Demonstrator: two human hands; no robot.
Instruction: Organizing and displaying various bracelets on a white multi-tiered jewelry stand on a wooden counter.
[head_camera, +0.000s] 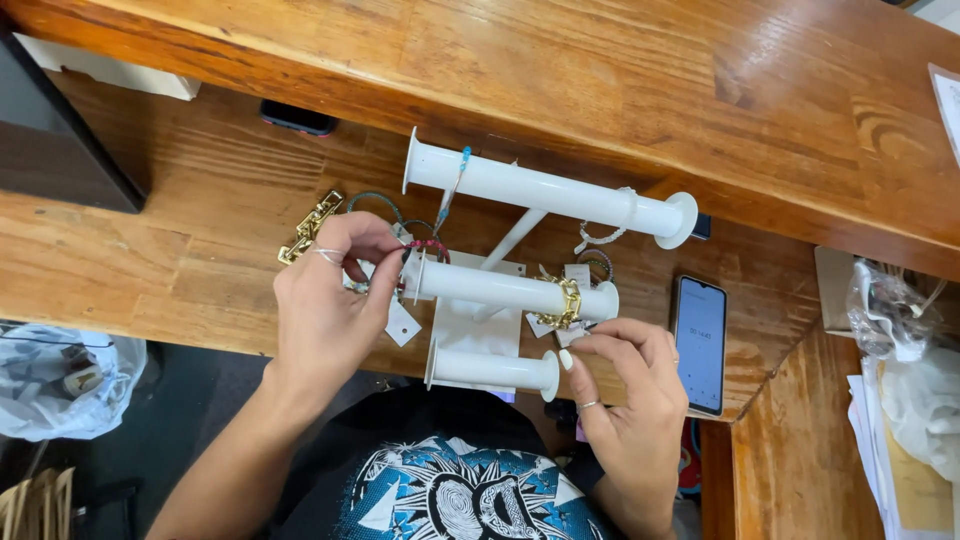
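Note:
A white three-bar bracelet stand (480, 335) sits on the wooden table in front of me. My left hand (330, 300) grips the left end of the middle bar (490, 287), next to a red beaded bracelet (428, 245). My right hand (625, 385) pinches a gold chain bracelet (570, 300) that wraps the right end of the middle bar. A blue-beaded bracelet (458, 170) and a thin white one (612, 228) hang from the top bar (545, 192). The lowest bar (495, 368) is bare.
A loose gold chain (310, 228) and other bracelets with white tags lie left of the stand. A phone (699, 343) with its screen lit lies at the right. A raised wooden shelf (600, 70) runs behind. Plastic bags (60, 375) sit at both sides.

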